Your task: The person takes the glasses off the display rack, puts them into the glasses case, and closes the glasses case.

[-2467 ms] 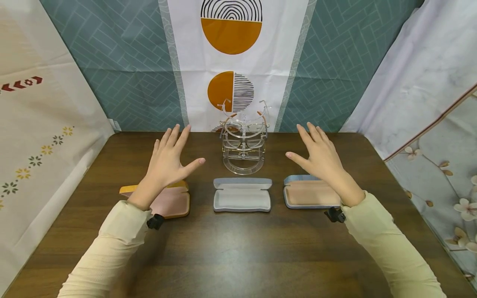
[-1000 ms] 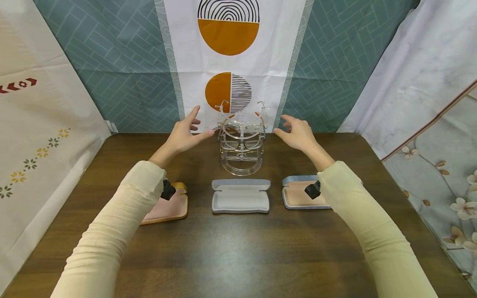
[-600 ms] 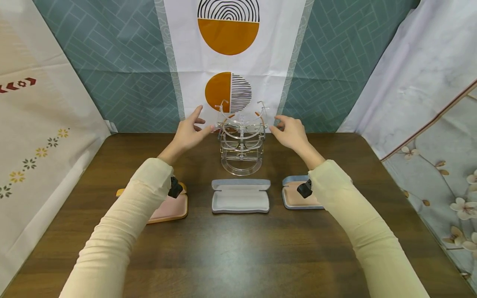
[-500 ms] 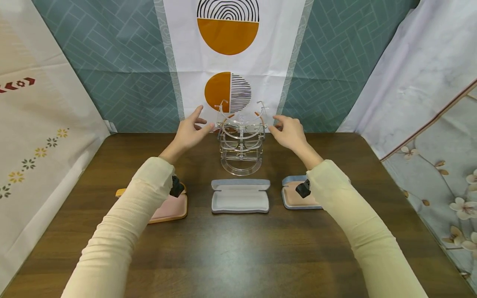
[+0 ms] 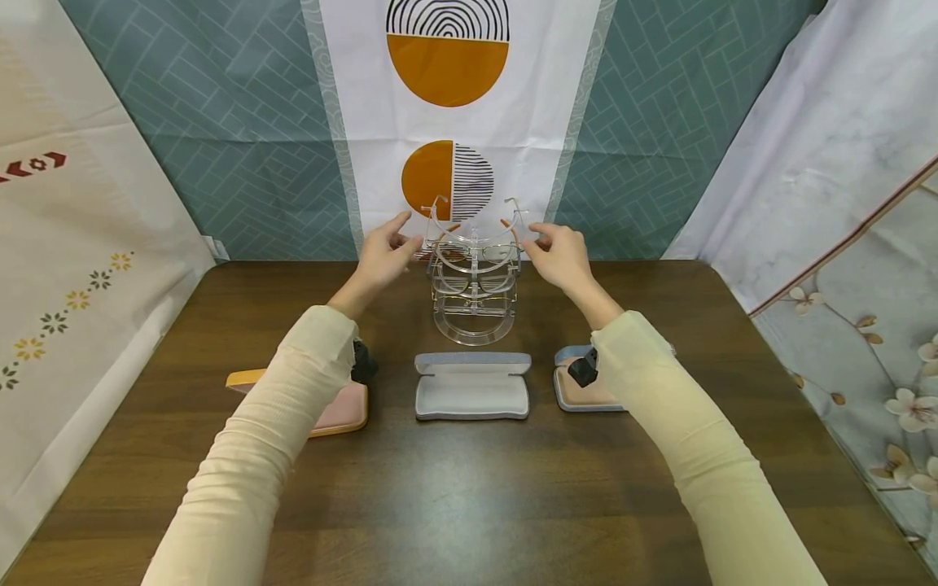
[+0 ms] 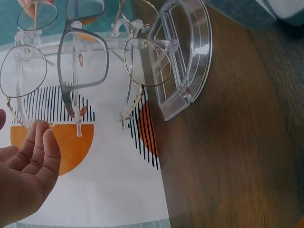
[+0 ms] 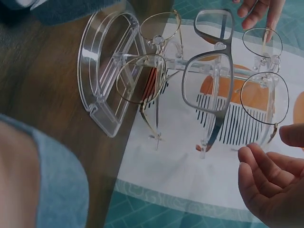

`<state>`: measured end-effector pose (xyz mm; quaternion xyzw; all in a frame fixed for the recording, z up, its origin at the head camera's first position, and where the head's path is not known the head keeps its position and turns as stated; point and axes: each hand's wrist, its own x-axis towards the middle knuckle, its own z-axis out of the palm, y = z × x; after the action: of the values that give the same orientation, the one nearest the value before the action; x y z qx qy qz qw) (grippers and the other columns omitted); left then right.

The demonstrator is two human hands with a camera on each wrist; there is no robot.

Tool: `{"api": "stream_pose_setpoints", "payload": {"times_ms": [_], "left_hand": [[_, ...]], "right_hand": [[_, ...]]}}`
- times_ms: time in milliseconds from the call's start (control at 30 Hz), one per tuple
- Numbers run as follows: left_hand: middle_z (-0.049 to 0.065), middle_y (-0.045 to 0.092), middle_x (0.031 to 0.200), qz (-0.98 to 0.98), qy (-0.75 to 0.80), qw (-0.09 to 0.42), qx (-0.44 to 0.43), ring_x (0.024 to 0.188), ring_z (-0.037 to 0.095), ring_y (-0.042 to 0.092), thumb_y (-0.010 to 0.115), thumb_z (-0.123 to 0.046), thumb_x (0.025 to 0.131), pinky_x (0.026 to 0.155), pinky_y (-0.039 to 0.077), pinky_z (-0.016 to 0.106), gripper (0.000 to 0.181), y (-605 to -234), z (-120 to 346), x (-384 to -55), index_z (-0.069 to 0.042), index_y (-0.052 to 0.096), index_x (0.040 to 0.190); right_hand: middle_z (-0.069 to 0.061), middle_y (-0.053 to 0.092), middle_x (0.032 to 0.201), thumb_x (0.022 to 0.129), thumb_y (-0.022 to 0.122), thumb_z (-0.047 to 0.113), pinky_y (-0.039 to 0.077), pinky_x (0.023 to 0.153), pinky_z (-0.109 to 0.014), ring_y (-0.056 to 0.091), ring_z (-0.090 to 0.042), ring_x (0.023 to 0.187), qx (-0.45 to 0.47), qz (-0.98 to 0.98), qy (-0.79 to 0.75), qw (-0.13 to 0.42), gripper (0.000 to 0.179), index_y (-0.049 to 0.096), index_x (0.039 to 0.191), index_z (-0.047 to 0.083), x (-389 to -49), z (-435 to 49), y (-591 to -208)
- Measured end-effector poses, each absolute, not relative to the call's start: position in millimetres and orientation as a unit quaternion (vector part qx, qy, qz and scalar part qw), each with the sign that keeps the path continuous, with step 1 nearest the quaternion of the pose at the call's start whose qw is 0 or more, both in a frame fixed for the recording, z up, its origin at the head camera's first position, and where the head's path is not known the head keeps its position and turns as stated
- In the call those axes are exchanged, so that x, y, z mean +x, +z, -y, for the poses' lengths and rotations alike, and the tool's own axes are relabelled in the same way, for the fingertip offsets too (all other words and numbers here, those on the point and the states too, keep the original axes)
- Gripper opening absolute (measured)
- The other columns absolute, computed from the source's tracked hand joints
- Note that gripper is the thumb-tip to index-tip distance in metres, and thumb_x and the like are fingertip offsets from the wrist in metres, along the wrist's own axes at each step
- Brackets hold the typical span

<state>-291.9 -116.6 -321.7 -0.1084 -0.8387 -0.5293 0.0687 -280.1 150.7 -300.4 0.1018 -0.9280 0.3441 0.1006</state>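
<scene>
Three pairs of eyeglasses sit one above another on a clear plastic display stand [image 5: 475, 338] at the back of the table. The top pair [image 7: 264, 98] has thin gold rims, the middle pair [image 7: 207, 80] a thicker grey frame, and the lowest pair [image 6: 147, 61] thin gold rims. My left hand [image 5: 383, 256] is at the left side of the top pair, thumb and fingers apart near its hinge. At the opposite side, my right hand [image 5: 560, 256] has its thumb and forefinger close by the hinge, with a gap between them. Neither hand grips anything.
In front of the stand lie three opened glasses cases: an orange one [image 5: 343, 411] partly under my left forearm, a grey one [image 5: 472, 397] in the middle, and a blue one [image 5: 579, 395] partly behind my right sleeve. Patterned cloth [image 5: 637, 122] hangs behind the table.
Both hands have moved forward and inward from above the outer cases to the sides of the top eyeglasses. The glasses, stand and cases have stayed in place.
</scene>
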Motion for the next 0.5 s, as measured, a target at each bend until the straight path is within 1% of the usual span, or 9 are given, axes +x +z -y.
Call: {"api": "stream_pose_setpoints", "payload": {"times_ms": [67, 133, 233, 267, 300, 367, 500], "left_hand": [[0.019, 0.063, 0.086, 0.832, -0.54, 0.068, -0.109, 0.061, 0.01, 0.056, 0.053, -0.016, 0.092, 0.054, 0.048, 0.025, 0.051, -322.1, 114.9, -292.5, -0.006, 0.036, 0.139], [0.016, 0.062, 0.078, 0.826, -0.55, 0.066, -0.109, 0.057, 0.009, 0.054, 0.053, -0.015, 0.092, 0.054, 0.048, 0.027, 0.05, -322.0, 113.0, -293.0, -0.005, 0.037, 0.138], [0.009, 0.058, 0.067, 0.821, -0.558, 0.061, -0.108, 0.054, 0.009, 0.051, 0.053, -0.014, 0.091, 0.054, 0.046, 0.026, 0.049, -321.1, 110.1, -294.1, -0.002, 0.039, 0.137], [0.006, 0.056, 0.065, 0.819, -0.56, 0.061, -0.106, 0.053, 0.009, 0.05, 0.053, -0.013, 0.091, 0.054, 0.045, 0.025, 0.048, -320.7, 109.1, -294.1, -0.002, 0.04, 0.136], [0.003, 0.054, 0.063, 0.817, -0.564, 0.06, -0.102, 0.053, 0.009, 0.049, 0.053, -0.013, 0.091, 0.054, 0.043, 0.023, 0.047, -320.3, 107.9, -294.0, -0.002, 0.041, 0.135], [0.001, 0.053, 0.063, 0.815, -0.568, 0.059, -0.099, 0.054, 0.01, 0.049, 0.052, -0.011, 0.092, 0.053, 0.042, 0.022, 0.046, -319.4, 105.7, -293.6, -0.002, 0.041, 0.135], [0.002, 0.053, 0.065, 0.806, -0.581, 0.055, -0.096, 0.056, 0.01, 0.05, 0.05, -0.007, 0.092, 0.054, 0.042, 0.022, 0.044, -317.7, 102.0, -292.1, -0.002, 0.041, 0.135]], "right_hand": [[-0.02, 0.063, 0.105, 0.09, 0.056, 0.018, 0.045, 0.085, -0.045, 0.058, -0.033, 0.096, 0.1, 0.923, 0.357, 0.101, 0.039, 0.054, 0.126, 0.002, -281.0, -149.5, -301.3], [-0.02, 0.063, 0.105, 0.09, 0.057, 0.017, 0.046, 0.083, -0.044, 0.06, -0.032, 0.094, 0.098, 0.919, 0.368, 0.1, 0.038, 0.054, 0.125, 0.003, -281.8, -148.0, -301.8], [-0.019, 0.064, 0.103, 0.089, 0.058, 0.016, 0.046, 0.082, -0.043, 0.06, -0.031, 0.092, 0.094, 0.914, 0.381, 0.102, 0.038, 0.055, 0.124, 0.003, -283.1, -146.1, -302.7], [-0.019, 0.065, 0.102, 0.089, 0.058, 0.016, 0.047, 0.081, -0.043, 0.061, -0.031, 0.09, 0.092, 0.913, 0.384, 0.102, 0.037, 0.056, 0.124, 0.003, -283.4, -145.4, -302.8], [-0.018, 0.065, 0.101, 0.089, 0.058, 0.016, 0.047, 0.079, -0.042, 0.061, -0.03, 0.088, 0.09, 0.912, 0.387, 0.102, 0.037, 0.055, 0.124, 0.003, -283.5, -144.8, -302.8], [-0.018, 0.066, 0.099, 0.089, 0.059, 0.015, 0.047, 0.075, -0.039, 0.062, -0.029, 0.085, 0.084, 0.909, 0.396, 0.101, 0.038, 0.055, 0.125, 0.003, -283.4, -143.9, -302.9], [-0.017, 0.066, 0.095, 0.089, 0.058, 0.013, 0.048, 0.062, -0.031, 0.064, -0.026, 0.079, 0.072, 0.897, 0.427, 0.091, 0.04, 0.052, 0.127, 0.003, -283.3, -142.2, -303.7]]}}
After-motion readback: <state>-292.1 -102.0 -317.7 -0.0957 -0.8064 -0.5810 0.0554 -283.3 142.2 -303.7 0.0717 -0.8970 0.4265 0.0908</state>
